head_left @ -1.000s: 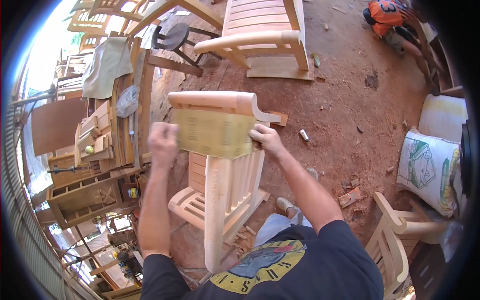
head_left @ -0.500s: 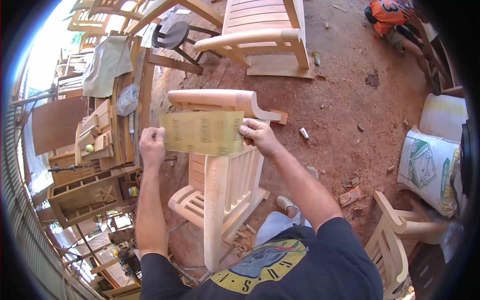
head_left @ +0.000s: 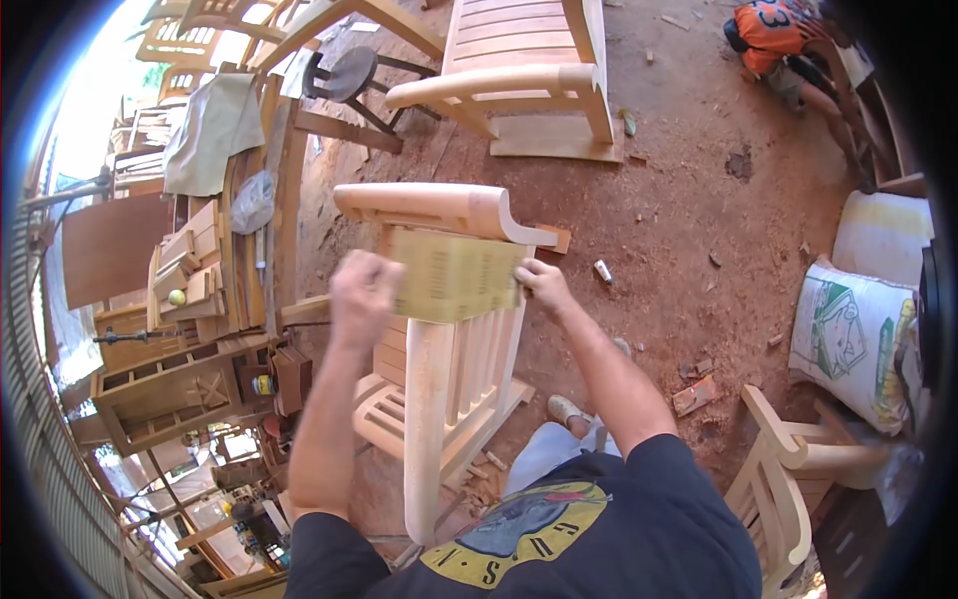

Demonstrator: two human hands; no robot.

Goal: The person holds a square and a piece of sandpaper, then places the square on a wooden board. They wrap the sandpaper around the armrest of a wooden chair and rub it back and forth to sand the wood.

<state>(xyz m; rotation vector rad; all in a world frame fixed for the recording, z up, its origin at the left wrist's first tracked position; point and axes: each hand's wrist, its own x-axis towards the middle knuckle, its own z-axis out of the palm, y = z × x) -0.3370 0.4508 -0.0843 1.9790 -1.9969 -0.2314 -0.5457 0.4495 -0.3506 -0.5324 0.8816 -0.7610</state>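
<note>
A yellowish sheet of sandpaper (head_left: 454, 280), with rows of dark print on the side facing me, is held up above a pale wooden bench (head_left: 427, 419). My left hand (head_left: 367, 287), smeared by motion, is closed at the sheet's left edge. At the opposite edge my right hand (head_left: 545, 284) pinches it between thumb and fingers. Behind the sheet is the bench's rounded armrest (head_left: 429, 207); the nearer rail runs below it. The sheet hides part of the slatted frame.
Another wooden bench (head_left: 519, 80) stands ahead on the dirt floor, with a dark stool (head_left: 351, 75) beside it. Stacked wood pieces (head_left: 195, 265) lie left. Printed sacks (head_left: 846, 334) and a chair frame (head_left: 778, 479) are right. A person in orange (head_left: 768, 35) crouches far right.
Both hands have moved right with the sandpaper, the left one farther. They are closer together, and less of the sheet's width shows between them.
</note>
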